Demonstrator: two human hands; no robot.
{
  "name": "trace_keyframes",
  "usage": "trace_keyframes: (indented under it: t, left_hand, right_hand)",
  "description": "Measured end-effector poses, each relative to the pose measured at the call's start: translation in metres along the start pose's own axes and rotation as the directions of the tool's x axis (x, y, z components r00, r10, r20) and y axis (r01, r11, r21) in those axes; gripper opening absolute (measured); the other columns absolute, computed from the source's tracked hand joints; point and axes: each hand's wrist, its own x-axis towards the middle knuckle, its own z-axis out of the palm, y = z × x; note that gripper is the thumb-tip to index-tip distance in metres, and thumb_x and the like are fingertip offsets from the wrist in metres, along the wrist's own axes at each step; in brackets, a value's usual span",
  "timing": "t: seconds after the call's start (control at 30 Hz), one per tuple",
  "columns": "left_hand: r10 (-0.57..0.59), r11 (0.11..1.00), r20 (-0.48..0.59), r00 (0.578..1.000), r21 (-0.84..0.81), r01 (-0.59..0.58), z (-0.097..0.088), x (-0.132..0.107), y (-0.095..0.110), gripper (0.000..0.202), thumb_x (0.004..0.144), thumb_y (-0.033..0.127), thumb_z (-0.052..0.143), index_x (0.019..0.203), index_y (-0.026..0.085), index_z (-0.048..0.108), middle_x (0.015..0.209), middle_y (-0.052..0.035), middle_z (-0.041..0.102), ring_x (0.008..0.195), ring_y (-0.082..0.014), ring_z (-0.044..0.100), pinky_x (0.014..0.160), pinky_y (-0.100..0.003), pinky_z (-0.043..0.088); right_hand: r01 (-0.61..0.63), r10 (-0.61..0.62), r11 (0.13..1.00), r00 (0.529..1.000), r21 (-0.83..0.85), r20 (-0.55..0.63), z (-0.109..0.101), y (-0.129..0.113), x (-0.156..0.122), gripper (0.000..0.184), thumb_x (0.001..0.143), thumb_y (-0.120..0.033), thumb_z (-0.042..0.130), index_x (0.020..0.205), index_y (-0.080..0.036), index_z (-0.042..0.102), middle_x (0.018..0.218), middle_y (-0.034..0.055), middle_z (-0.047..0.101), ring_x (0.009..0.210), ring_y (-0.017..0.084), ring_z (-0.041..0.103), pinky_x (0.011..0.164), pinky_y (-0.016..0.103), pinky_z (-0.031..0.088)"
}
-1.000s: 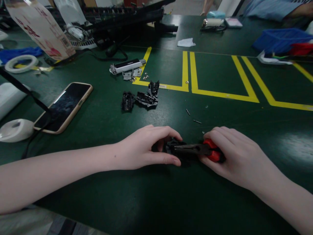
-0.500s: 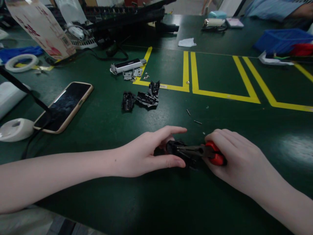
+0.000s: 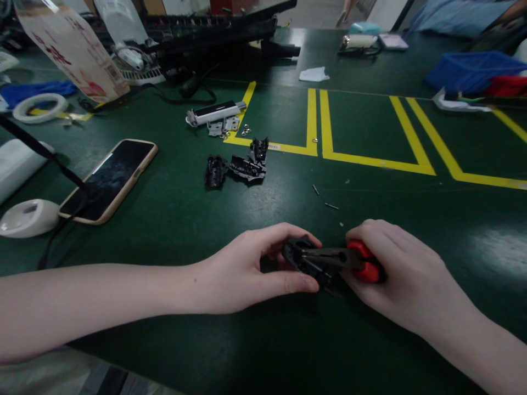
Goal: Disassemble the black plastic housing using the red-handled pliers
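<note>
The left hand [image 3: 255,271] has half-curled fingers, the right hand [image 3: 401,269] wraps round red pliers [image 3: 362,263], and their nose reaches the black part [image 3: 293,252] in the left hand (can't tell what it pinches): hold still, squeeze gently, mind the little pins [image 3: 331,206]

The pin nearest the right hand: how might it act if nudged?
The pin looks straight and slender, so it may roll on the flat table. Its metallic look suggests it's stiff. Far slimmer than the pliers, it's probably light.
</note>
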Motion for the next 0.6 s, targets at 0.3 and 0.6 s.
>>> trace_keyframes:
  t: [0.3,0.6]
  left_hand:
    - [0.037,0.997,0.009,0.999,0.069,-0.038,-0.0001,-0.0001,0.0016,0.031,0.097,0.025,0.073,0.125,0.017,0.061,0.112,-0.0044,0.074,0.099,-0.0162,0.069,0.090,-0.029,0.055]
    - [0.009,0.999,0.067,0.998,0.045,-0.012,-0.0017,-0.0015,0.0046,0.026,0.098,0.028,0.071,0.118,0.018,0.057,0.103,-0.0047,0.072,0.091,-0.0164,0.069,0.083,-0.030,0.055]
  right_hand:
    - [-0.009,0.010,1.000,0.999,0.025,-0.041,-0.0007,0.0007,-0.0012,0.013,0.093,-0.030,0.057,0.106,-0.026,0.054,0.091,0.0056,0.064,0.077,0.023,0.063,0.061,0.036,0.050]
    - [-0.010,0.013,0.998,0.999,0.054,-0.052,-0.0022,-0.0015,-0.0031,0.013,0.094,-0.030,0.058,0.105,-0.026,0.053,0.092,0.0052,0.063,0.080,0.023,0.064,0.062,0.037,0.051]
